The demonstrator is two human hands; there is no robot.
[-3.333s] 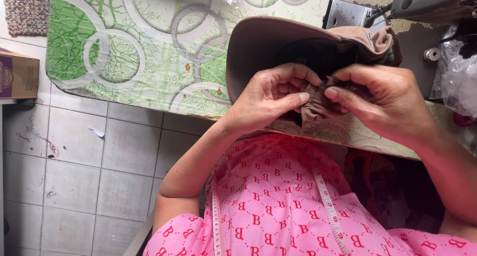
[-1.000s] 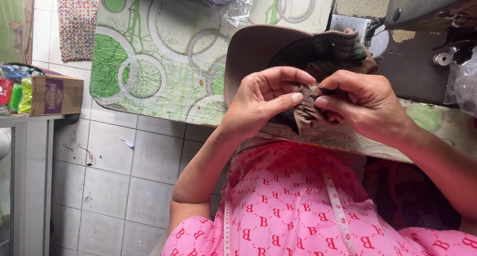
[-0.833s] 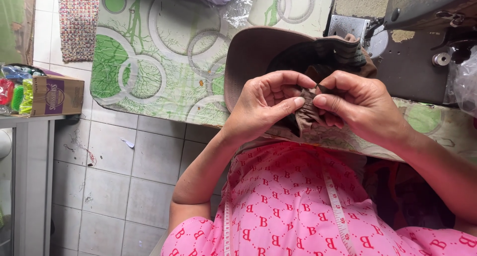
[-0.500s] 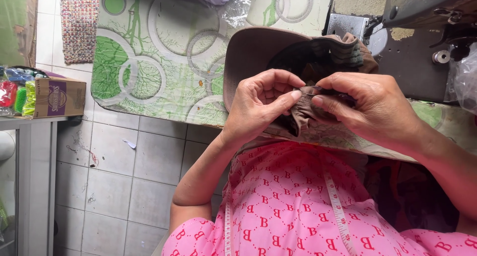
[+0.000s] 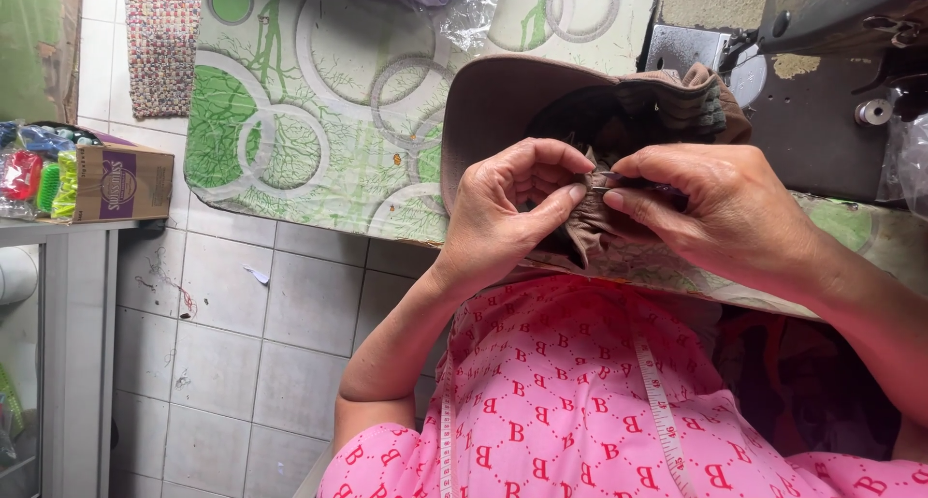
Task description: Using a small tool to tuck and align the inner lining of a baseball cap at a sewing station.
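Head view — brown cap [image 5: 503, 111], brim stiff, crown soft and light, lying upturned at the worktop [image 5: 319, 150] edge beside a sewing machine [image 5: 831, 82]. Left hand [image 5: 512, 218] and right hand [image 5: 715, 218] are meeting fingertip to fingertip, both pinching the gathered inner band — limp cloth, probably best gripped at that seam. Measuring tape [image 5: 657, 411] is hanging over the pink garment.

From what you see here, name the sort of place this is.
Likely a small home sewing workshop: a sewing machine on the table, a measuring tape around the person's neck, and both hands working a brown cap.
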